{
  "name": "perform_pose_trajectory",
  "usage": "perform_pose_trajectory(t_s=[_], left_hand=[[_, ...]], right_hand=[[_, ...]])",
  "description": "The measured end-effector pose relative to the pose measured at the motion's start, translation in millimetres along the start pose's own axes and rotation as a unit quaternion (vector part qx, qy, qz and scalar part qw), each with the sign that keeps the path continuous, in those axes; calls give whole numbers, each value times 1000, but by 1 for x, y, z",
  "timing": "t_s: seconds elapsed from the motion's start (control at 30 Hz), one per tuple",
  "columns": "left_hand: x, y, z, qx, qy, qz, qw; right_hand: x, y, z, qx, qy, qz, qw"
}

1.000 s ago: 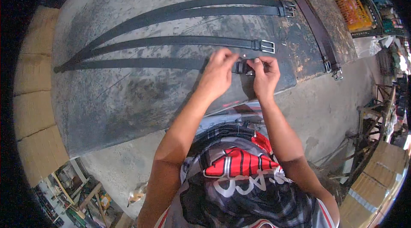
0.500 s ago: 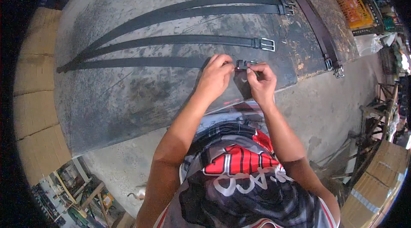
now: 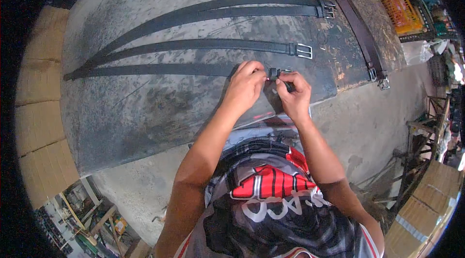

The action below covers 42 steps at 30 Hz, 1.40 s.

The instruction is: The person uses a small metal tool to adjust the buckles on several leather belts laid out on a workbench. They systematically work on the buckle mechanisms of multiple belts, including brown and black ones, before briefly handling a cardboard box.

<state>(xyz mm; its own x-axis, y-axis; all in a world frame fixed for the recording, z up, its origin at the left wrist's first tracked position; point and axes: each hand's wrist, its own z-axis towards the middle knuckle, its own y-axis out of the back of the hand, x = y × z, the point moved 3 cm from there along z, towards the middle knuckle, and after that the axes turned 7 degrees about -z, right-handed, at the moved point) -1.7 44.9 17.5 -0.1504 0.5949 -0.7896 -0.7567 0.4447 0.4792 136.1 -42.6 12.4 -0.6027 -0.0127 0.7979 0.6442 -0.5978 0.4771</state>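
Observation:
The nearest black leather belt (image 3: 164, 69) lies stretched out across the table, its buckle end between my two hands. My left hand (image 3: 244, 86) is closed, with thumb and fingers pinched on the strap just left of the belt loop (image 3: 274, 72). My right hand (image 3: 295, 94) pinches the belt's end close to the loop and the metal buckle, which its fingers partly cover. Just beyond, another black belt with a silver buckle (image 3: 304, 51) lies flat. Farther off, two more black belts (image 3: 252, 1) lie with their buckles together.
The dark, scuffed table (image 3: 145, 122) spreads under the belts. Brown belts (image 3: 351, 25) hang over its right part. An orange plastic basket (image 3: 398, 8) stands at the far right. Cardboard (image 3: 43, 93) lines the left edge, and a cardboard box (image 3: 426, 209) sits at the lower right.
My right hand's fingers have shifted slightly at the buckle end, and the loop sits a little farther right. My left hand has hardly moved.

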Motion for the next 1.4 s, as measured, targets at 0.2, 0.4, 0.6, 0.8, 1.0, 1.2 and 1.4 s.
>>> perform_pose_trajectory(t_s=[0.2,0.4,0.6,0.8,1.0,1.2,1.4], left_hand=[[3,-1,-1,-2,-1,1,1000],[-3,1,0,-56,41,43,997],[-17,-11,-24,92,-21,147,985],[-40,-15,-18,99,15,133,986],[-44,-39,-17,108,8,246,963],[-37,-16,-18,144,18,138,980],[-23,5,11,78,34,150,985]], right_hand=[[-1,1,-1,8,-8,-5,1000],[-23,2,-5,-73,-158,191,966],[-38,3,4,-124,-255,399,872],[-40,5,6,-128,-276,435,848],[-41,10,6,-144,-280,480,819],[-58,72,-3,-228,-278,455,814],[-146,215,-73,-353,-274,169,878]])
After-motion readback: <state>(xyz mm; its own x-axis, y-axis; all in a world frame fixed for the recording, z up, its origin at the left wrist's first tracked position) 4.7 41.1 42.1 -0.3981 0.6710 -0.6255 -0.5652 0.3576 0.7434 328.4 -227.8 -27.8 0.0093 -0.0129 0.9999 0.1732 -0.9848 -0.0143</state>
